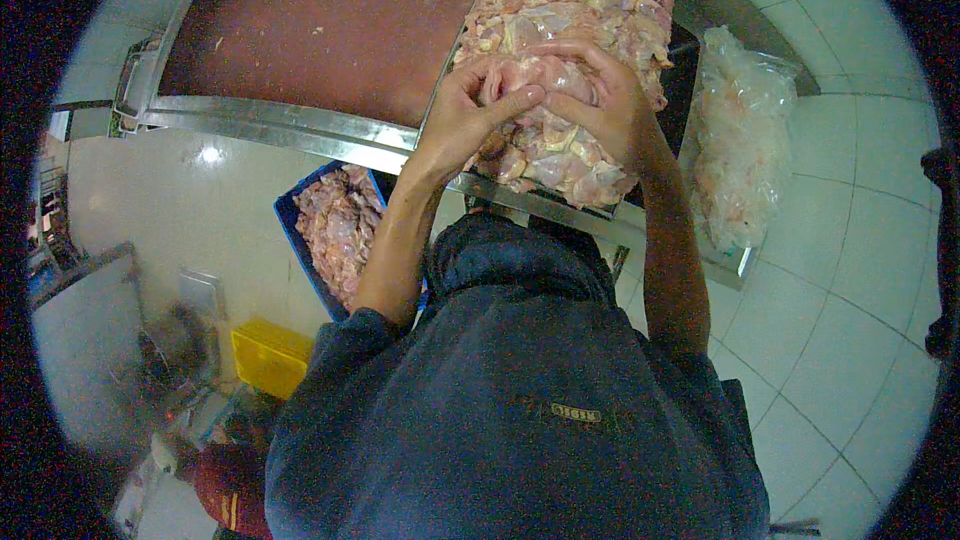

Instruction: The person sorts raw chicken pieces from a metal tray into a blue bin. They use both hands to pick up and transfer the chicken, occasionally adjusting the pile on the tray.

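Note:
A broad heap of raw poultry pieces (570, 4) lies on a dark tray that rests across the steel sink's edge. Over its middle, my left hand (480, 109) and my right hand (600, 94) hold one raw poultry piece (559, 79) between them, with the thumbs on top, close together. The fingers are partly hidden behind the meat. To the left of the heap, the steel sink (300, 127) holds reddish, cloudy liquid with small floating scraps.
A blue crate (300, 240) of raw meat stands low at left, near a yellow crate (270, 356). A clear plastic bag (742, 142) with pale contents lies right of the heap. Another person in a red garment (232, 487) is at lower left.

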A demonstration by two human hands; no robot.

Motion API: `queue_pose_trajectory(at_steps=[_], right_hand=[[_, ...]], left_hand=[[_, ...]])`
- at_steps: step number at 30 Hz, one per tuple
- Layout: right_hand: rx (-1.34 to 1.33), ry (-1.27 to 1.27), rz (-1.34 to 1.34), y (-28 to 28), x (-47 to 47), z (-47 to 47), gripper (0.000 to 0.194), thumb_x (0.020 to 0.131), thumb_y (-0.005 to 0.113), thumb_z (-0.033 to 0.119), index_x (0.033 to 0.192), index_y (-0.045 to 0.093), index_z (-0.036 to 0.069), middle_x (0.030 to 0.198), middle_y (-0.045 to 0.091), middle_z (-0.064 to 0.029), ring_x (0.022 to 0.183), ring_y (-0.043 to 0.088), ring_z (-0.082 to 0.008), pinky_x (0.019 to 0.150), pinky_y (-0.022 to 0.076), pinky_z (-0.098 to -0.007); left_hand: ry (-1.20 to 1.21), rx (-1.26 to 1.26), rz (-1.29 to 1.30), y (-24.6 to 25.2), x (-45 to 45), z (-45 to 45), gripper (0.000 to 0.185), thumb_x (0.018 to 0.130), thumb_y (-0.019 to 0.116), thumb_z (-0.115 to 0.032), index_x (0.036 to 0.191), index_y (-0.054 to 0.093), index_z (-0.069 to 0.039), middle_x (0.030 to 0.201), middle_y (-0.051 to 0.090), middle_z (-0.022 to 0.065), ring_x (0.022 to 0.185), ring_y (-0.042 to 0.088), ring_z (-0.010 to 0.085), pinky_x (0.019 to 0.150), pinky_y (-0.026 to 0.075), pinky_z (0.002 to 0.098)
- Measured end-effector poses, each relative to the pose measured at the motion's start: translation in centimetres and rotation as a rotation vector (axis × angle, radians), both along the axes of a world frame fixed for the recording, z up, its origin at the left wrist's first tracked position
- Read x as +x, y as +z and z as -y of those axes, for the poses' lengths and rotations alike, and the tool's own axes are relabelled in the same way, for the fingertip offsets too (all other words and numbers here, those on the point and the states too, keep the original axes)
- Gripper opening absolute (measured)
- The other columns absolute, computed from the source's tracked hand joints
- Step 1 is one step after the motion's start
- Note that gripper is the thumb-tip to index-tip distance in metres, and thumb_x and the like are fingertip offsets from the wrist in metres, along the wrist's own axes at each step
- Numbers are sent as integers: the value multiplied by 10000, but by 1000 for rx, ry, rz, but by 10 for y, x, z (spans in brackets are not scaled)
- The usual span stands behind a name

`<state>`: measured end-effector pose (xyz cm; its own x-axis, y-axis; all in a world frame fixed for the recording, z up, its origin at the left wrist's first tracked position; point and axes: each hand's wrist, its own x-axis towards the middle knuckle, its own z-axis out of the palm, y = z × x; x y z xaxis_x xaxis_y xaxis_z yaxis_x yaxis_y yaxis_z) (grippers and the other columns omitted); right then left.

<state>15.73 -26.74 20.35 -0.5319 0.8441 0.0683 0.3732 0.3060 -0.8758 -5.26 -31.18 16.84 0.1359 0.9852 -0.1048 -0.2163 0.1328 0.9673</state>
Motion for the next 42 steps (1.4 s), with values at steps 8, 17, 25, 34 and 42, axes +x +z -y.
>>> queue_pose_trajectory(at_steps=[8,17,25,34,42], right_hand=[[-335,-93,-348,-12,7,13,530,941,714,1,1432,516,30,1433,559,-119,1362,523,-200,1157,432,-346],[-336,-178,-188,-46,-11,16,507,936,749,106,1399,547,61,1361,639,-96,1248,600,-203,1074,483,-350],[279,-87,529,-153,27,37,602,891,762,159,1434,528,42,1498,544,-184,1368,516,-366,1144,422,-454],[96,-264,274,-158,31,15,331,968,691,173,1261,615,38,1213,674,-164,1187,626,-324,1044,467,-397],[-191,-359,-62,-72,7,2,305,1020,671,207,1270,595,51,1199,663,-73,1081,627,-167,937,510,-310]], left_hand=[[172,47,98,-9,-1,6,223,874,823,-38,1031,665,-41,980,701,23,886,654,97,752,558,248],[298,-84,-29,-20,-63,41,245,885,811,-56,1095,685,-49,994,699,13,916,660,107,793,556,266],[664,-314,-339,-106,-227,144,419,907,806,-166,1222,609,29,1039,688,81,848,710,185,676,599,300],[708,-275,-428,-122,-204,130,569,921,799,-177,1386,551,36,1282,663,174,1176,644,235,1022,512,355],[15,-252,-94,-62,-52,39,398,1022,691,-282,1321,632,-26,1212,692,91,1038,662,155,920,537,309]])
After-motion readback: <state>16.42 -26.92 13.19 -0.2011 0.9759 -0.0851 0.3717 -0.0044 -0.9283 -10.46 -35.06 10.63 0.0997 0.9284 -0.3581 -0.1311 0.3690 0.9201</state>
